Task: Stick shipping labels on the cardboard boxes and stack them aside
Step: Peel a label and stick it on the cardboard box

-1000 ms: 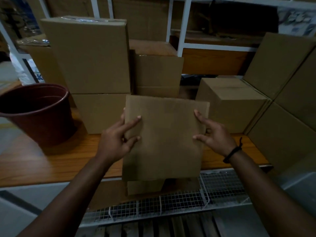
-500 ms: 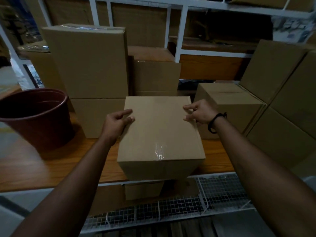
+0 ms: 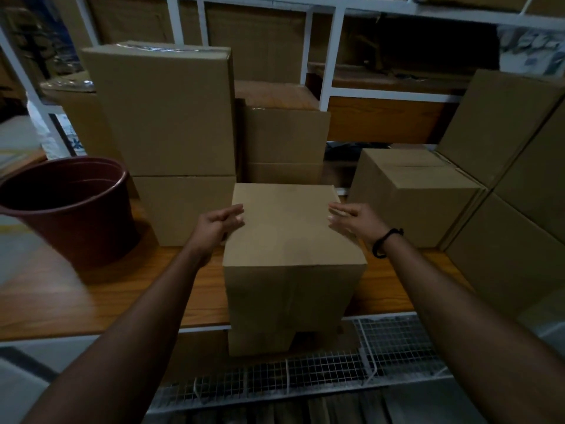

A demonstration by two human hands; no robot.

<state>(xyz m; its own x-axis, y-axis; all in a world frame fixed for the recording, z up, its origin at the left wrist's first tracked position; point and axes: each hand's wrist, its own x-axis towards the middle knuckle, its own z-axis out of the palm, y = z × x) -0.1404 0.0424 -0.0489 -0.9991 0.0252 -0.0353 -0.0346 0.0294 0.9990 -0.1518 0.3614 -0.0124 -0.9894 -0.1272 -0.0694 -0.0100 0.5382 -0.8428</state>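
Left hand [image 3: 218, 224], right hand [image 3: 354, 221] flank box [image 3: 290, 237]; contact blurred.

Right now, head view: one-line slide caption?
Left hand and right hand flank a cardboard box on the wooden table.

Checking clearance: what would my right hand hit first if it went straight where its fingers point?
Probably the box, at its top right edge; if the right hand clears it, the left hand.

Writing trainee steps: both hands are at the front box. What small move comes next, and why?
Probably draw both hands off the front box and fetch a label. It stands on the table, its top shows no label, and the left hand and right hand flank it, fingers straight, gripping nothing.
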